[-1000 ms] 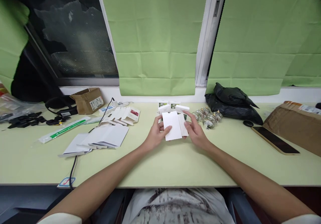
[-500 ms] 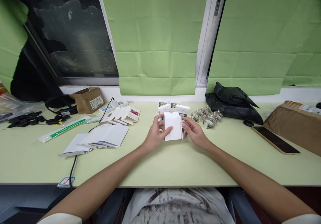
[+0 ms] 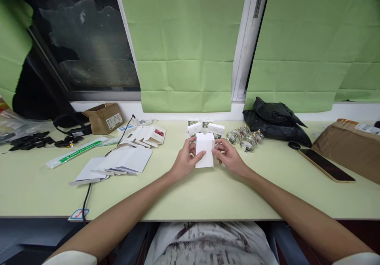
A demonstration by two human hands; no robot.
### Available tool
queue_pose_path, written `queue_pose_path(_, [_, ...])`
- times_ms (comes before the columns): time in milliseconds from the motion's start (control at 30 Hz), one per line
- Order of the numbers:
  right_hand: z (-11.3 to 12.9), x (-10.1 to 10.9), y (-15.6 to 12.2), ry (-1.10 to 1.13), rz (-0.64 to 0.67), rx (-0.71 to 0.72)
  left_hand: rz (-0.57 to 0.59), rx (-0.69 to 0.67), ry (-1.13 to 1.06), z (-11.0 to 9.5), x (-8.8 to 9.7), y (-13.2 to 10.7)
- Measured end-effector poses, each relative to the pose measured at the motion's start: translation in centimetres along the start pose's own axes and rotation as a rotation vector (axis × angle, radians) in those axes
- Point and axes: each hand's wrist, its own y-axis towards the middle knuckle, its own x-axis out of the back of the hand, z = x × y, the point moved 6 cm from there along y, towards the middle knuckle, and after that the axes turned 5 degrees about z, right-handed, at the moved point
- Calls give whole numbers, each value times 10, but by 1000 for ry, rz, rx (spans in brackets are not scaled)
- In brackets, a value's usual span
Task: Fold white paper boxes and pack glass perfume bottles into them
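Observation:
A small white cardboard box [image 3: 204, 148] is held upright above the table, its plain side facing me and a notch in its top edge. My left hand [image 3: 187, 158] grips its left side, thumb across the front and fingers behind. On the right edge, my right hand [image 3: 228, 156] pinches the card between thumb and fingers. Just beyond the hands stand several small white boxes with green pictures [image 3: 216, 128]. To their right lie several shiny silver ornaments [image 3: 247, 140].
Flat white cartons [image 3: 126, 160] lie left of the hands, with folded white boxes [image 3: 145, 136] behind. A brown carton [image 3: 103, 118] stands at the back left. On the right are black plastic bags [image 3: 276, 122], a phone [image 3: 325, 166] and a brown parcel [image 3: 350, 150].
The right side flap of the box, standing out before, now lies in line with the front. My right fingers have moved slightly left against that edge.

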Motion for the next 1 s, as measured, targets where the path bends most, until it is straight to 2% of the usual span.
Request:
queue_pose_path(333, [-3, -3, 0, 19, 0, -2, 79, 8, -12, -3, -8, -3])
queue_pose_path(733, [4, -5, -5, -85, -11, 22, 101, 14, 178, 2, -7, -2])
queue_pose_path(867, [10, -6, -5, -128, 6, 67, 133, -9, 268, 2, -8, -3])
queue_pose_path(1000, [9, -3, -4, -159, -28, 47, 153, -65, 292, -2, -6, -4])
